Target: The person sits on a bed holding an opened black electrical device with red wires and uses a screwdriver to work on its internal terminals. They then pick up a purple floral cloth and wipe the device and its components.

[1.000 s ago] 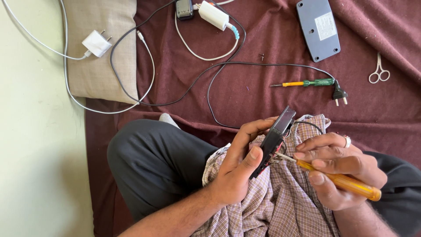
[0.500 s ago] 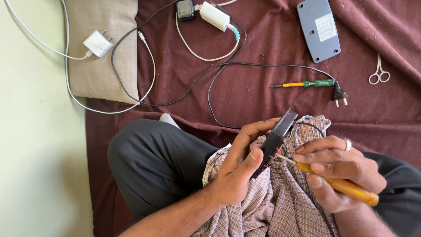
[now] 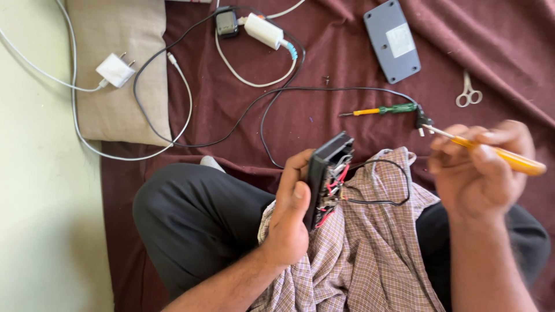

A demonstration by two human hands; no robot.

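Observation:
My left hand (image 3: 289,216) grips a black opened device (image 3: 325,173) upright over my lap, its red and black wires showing on the right side. A black cable runs from it across a checked cloth (image 3: 370,242). My right hand (image 3: 480,170) is raised to the right, apart from the device, and holds a yellow-handled screwdriver (image 3: 497,155) with its metal tip pointing up-left toward a black plug (image 3: 421,120).
On the maroon sheet (image 3: 231,110) lie a green and yellow screwdriver (image 3: 384,110), small scissors (image 3: 467,92), a grey back cover (image 3: 393,39), a white adapter (image 3: 263,30), a small black charger (image 3: 226,23). A white charger (image 3: 114,70) rests on a beige cushion (image 3: 110,104).
My right hand has lifted the yellow screwdriver away from the device, up and to the right. My left hand has turned the device more upright, exposing its wires.

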